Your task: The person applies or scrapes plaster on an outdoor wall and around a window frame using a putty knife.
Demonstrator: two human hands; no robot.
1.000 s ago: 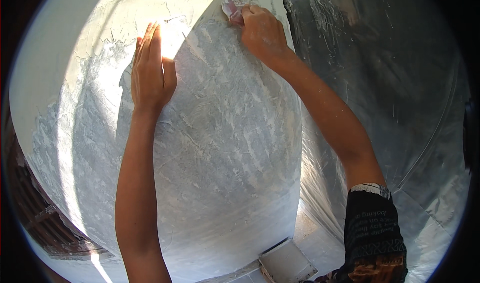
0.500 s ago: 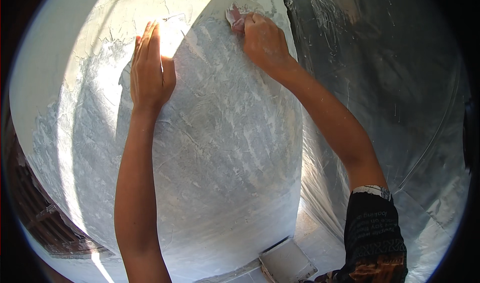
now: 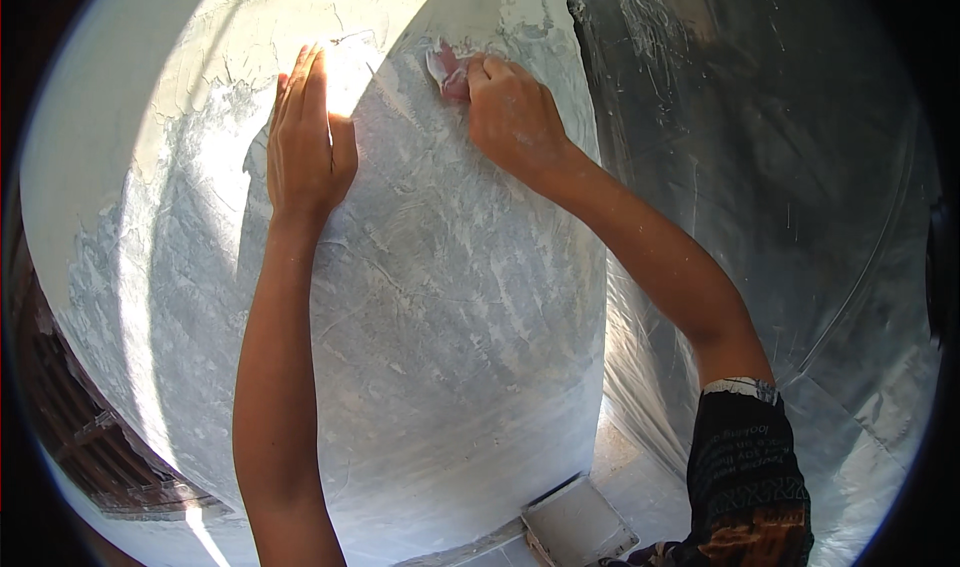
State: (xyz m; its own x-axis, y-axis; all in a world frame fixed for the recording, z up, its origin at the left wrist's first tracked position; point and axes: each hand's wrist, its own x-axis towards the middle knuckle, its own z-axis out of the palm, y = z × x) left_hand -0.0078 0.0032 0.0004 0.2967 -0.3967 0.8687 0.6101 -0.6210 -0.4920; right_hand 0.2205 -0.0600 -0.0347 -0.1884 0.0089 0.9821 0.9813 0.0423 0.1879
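- Scraper [image 3: 452, 75], pinkish, smeared white: at the upper part of the grey-and-white wall [image 3: 440, 297], just left of the right hand [image 3: 518, 122], its right end between the fingers.
- Right hand: fingers bent, gripping the scraper; back of the hand in view.
- Left hand [image 3: 308, 162]: fingers straight, side by side, laid along the wall and pointing up, well apart from the scraper; thumb slightly spread.
- Hidden: scraper's right end, behind the right fingers; left palm.
- Hard to make out: scraper's outline, blurred by white smears; wall beside the left fingertips, washed out by glare.
- Cut off: left forearm, at the lower edge.
- Direction: scraper's exposed part points left from the fingers; full long axis cannot be told.
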